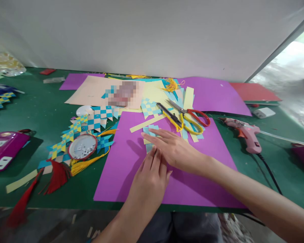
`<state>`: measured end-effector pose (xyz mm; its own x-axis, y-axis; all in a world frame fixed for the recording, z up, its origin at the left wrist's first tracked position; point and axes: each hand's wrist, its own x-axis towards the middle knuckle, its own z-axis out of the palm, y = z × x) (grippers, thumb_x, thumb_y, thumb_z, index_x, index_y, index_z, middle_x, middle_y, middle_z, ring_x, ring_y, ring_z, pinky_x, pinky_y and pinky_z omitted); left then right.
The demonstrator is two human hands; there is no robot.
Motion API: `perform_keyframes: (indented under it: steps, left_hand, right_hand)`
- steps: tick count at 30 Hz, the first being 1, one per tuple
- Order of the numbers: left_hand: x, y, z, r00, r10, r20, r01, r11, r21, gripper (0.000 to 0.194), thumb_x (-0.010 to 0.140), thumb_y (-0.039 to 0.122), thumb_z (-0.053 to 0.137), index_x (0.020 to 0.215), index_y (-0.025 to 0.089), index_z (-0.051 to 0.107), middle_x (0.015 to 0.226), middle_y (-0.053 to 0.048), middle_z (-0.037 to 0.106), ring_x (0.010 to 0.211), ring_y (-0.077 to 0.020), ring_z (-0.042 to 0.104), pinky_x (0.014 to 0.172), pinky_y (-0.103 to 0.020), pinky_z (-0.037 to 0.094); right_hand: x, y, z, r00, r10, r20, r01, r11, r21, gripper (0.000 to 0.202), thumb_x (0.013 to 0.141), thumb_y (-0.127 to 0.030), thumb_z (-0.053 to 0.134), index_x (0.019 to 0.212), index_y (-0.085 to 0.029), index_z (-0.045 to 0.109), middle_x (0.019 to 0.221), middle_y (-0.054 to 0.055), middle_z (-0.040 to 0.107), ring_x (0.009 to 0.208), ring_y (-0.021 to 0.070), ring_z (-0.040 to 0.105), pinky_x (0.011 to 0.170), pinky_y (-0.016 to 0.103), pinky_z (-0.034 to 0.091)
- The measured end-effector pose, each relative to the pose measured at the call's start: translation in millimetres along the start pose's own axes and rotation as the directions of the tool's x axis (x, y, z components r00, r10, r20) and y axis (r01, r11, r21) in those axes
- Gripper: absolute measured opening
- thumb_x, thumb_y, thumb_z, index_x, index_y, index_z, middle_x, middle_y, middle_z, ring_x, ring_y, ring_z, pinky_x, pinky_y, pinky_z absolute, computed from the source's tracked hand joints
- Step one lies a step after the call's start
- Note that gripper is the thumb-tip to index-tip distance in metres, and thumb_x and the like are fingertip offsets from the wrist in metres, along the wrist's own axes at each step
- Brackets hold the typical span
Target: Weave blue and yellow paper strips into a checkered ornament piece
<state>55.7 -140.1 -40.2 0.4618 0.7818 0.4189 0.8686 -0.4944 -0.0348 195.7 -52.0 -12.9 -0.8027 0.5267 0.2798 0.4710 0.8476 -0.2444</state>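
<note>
Blue and pale yellow paper strips lie on a large purple sheet, partly covered by my hands. My left hand rests at the near edge of the strips, its fingers pressed together; what they hold, if anything, is hidden. Above and to the right, my right hand lies over the strips with its fingers stretched out, pointing left. Just beyond it are a yellow cutter and scissors with red and yellow handles, resting on paper pieces.
Woven paper fish, a round dish of small white pieces and red tassels lie at the left, near a purple power strip. A pink glue gun with a black cord lies right. A pale wall stands behind.
</note>
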Motion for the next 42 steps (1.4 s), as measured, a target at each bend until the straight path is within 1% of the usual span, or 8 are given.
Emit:
perform_keyframes:
  steps: [10,18,25,28,31,35,39,42]
  left_hand:
    - [1.0,-2.8,-1.5,1.000,0.003,0.002,-0.003,1.000,-0.016,0.032,0.094,0.020,0.046,0.115,0.002,0.062,0.118,-0.020,0.066,0.117,-0.0329,0.059,0.095,-0.042,0.053]
    - [1.7,-2.8,0.8,1.000,0.001,0.012,0.000,1.000,-0.032,0.032,0.093,0.020,0.046,0.112,0.002,0.064,0.118,-0.020,0.066,0.115,-0.0347,0.060,0.095,-0.044,0.053]
    - [0.4,-2.6,0.6,0.995,0.030,0.094,-0.029,1.000,-0.012,0.038,0.096,0.021,0.040,0.120,-0.001,0.060,0.124,-0.022,0.063,0.121,-0.0346,0.056,0.100,-0.044,0.050]
    - [1.5,-2.8,-0.4,0.995,0.021,0.099,-0.021,1.000,-0.002,0.040,0.097,0.023,0.040,0.122,-0.001,0.058,0.127,-0.022,0.061,0.123,-0.0340,0.054,0.101,-0.043,0.049]
    - [1.7,-3.4,-0.4,0.995,0.022,0.100,-0.022,1.000,0.000,0.040,0.097,0.025,0.040,0.124,0.000,0.057,0.129,-0.022,0.060,0.123,-0.0330,0.054,0.101,-0.042,0.049]
    - [-0.1,-3.9,0.6,0.992,0.026,0.121,-0.027,1.000,0.010,0.041,0.097,0.026,0.043,0.126,0.000,0.055,0.130,-0.022,0.059,0.125,-0.0327,0.053,0.102,-0.043,0.049]
    - [-1.2,-4.2,0.7,0.991,0.020,0.135,-0.021,1.000,0.003,0.041,0.097,0.026,0.042,0.127,0.002,0.055,0.131,-0.021,0.059,0.126,-0.0319,0.052,0.102,-0.043,0.049]
    - [-0.7,-4.3,-0.1,0.993,0.031,0.118,-0.031,1.000,-0.002,0.040,0.097,0.024,0.042,0.126,0.001,0.055,0.130,-0.021,0.059,0.124,-0.0320,0.053,0.102,-0.043,0.050]
  right_hand:
    - [0.1,1.3,1.4,0.998,-0.016,0.061,0.016,1.000,-0.013,0.057,0.086,-0.004,0.052,0.141,-0.011,0.039,0.134,0.019,0.056,0.133,0.0272,0.044,0.104,0.048,0.043]
    - [0.8,-2.2,-2.2,0.996,0.035,0.086,-0.037,0.999,0.020,0.054,0.087,-0.005,0.051,0.140,-0.016,0.043,0.129,0.014,0.061,0.123,0.0231,0.054,0.097,0.038,0.051]
    - [-5.7,1.3,-7.9,0.999,0.018,0.044,-0.019,1.000,0.023,0.056,0.086,-0.001,0.047,0.140,-0.012,0.042,0.131,0.016,0.059,0.129,0.0251,0.048,0.100,0.043,0.048]
    - [-11.6,5.2,-11.8,0.993,0.094,-0.065,-0.093,0.995,0.021,0.050,0.088,-0.004,0.041,0.137,-0.013,0.046,0.118,0.013,0.066,0.114,0.0221,0.059,0.092,0.039,0.053]
    - [-10.9,9.3,-20.1,0.957,0.264,-0.119,-0.270,0.962,-0.032,0.034,0.090,-0.009,0.041,0.118,-0.012,0.061,0.098,0.011,0.070,0.093,0.0221,0.064,0.078,0.036,0.054]
    - [6.9,16.0,-34.3,0.907,0.394,0.147,-0.382,0.918,-0.104,0.018,0.085,-0.011,0.051,0.095,-0.014,0.066,0.091,0.009,0.069,0.082,0.0210,0.065,0.063,0.029,0.046]
    - [32.8,21.8,-43.2,0.841,0.393,0.372,-0.359,0.919,-0.162,0.016,0.079,-0.006,0.054,0.087,-0.014,0.065,0.082,0.007,0.069,0.072,0.0180,0.063,0.052,0.025,0.036]
    - [46.1,24.7,-45.3,0.778,0.418,0.469,-0.375,0.908,-0.188,0.012,0.076,-0.008,0.058,0.083,-0.014,0.066,0.076,0.006,0.068,0.063,0.0156,0.059,0.047,0.025,0.031]
